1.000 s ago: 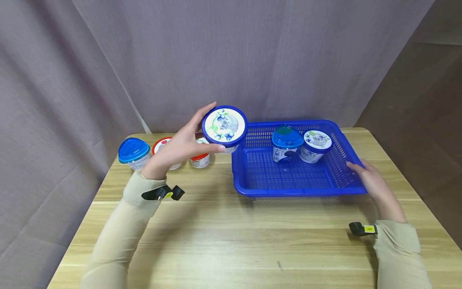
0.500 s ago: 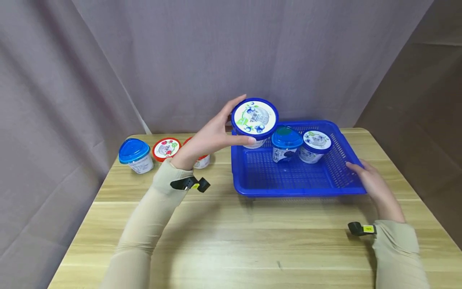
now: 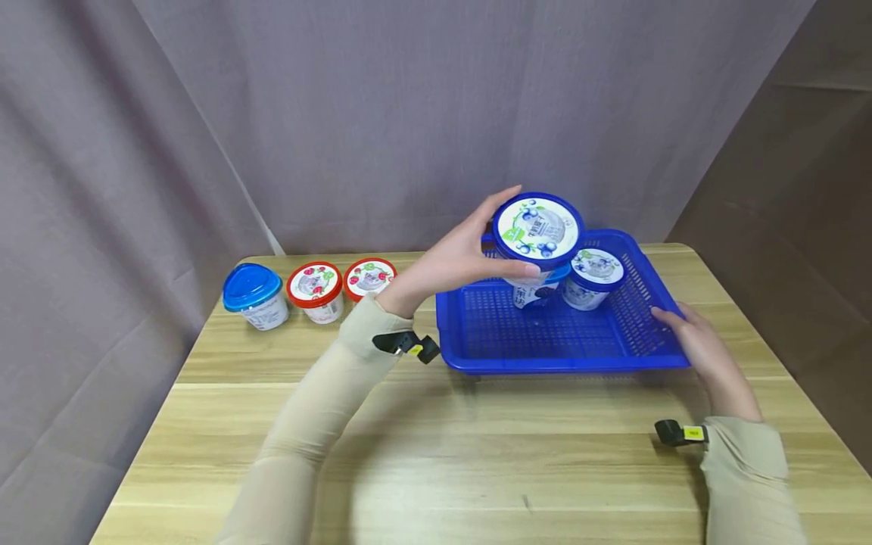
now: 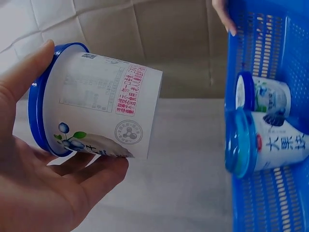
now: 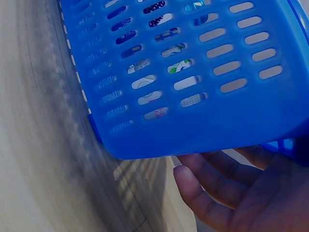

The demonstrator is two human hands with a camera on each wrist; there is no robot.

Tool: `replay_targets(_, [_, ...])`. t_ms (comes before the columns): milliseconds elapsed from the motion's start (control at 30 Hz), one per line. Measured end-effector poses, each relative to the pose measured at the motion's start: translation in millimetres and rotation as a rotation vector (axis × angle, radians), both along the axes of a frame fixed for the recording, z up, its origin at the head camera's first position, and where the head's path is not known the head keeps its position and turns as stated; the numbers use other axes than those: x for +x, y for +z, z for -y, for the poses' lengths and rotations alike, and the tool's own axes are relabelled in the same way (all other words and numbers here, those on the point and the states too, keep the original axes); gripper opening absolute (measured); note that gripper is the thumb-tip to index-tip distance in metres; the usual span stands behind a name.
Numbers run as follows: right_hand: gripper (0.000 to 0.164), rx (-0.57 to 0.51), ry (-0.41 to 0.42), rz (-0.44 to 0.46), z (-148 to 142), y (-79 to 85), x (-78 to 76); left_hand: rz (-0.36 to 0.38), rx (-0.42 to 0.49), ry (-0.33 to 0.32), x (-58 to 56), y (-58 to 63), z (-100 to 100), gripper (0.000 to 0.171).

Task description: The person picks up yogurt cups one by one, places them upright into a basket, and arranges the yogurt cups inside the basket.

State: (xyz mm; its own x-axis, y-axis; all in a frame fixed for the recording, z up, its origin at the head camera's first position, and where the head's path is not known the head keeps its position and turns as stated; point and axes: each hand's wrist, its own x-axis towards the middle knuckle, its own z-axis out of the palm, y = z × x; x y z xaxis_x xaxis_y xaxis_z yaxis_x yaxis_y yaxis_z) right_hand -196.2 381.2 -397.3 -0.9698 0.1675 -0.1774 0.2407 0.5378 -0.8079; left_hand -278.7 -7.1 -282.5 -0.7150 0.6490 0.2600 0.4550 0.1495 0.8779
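Note:
My left hand [image 3: 459,261] grips a white yogurt cup [image 3: 538,227] with a round blue lid and blueberry pictures. Thumb and fingers span its lid and side, and it hangs above the blue plastic basket [image 3: 565,365]. In the left wrist view the held cup [image 4: 104,99] appears sideways, its printed wall facing the camera. Inside the basket stand a cup with a rounded-triangular blue lid [image 4: 244,142], partly hidden from the head by the held cup, and another blueberry cup [image 3: 595,276]. At the basket's right end, my right hand [image 3: 705,352] holds the rim, thumb over it.
Left of the basket, a cup with a blue lid [image 3: 255,295] and two red-lidded cups [image 3: 315,291] stand in a row on the wooden table [image 3: 422,469]. A grey curtain [image 3: 409,113] hangs behind the table.
My left hand has carried the blueberry cup rightward, from beside the basket to above it, uncovering the red-lidded cups. The right hand and basket have stayed nearly still.

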Motion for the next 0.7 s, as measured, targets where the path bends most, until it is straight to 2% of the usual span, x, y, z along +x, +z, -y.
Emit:
replay_targets(133, [0.081,-0.006,-0.003,-0.001,0,-0.3,0.1,0.022,-0.003,-0.020,-1.3,-4.4,-14,0.105])
replay_targets(333, [0.080,-0.009,0.005,-0.013,1,0.0,-0.6,0.009,-0.070,-0.011,-2.9,-13.1,-32,0.106])
replay_targets(700, [0.081,0.017,0.016,0.026,4,1.4,-1.4,0.026,-0.132,-0.030,-9.7,-30.9,-65,0.108])
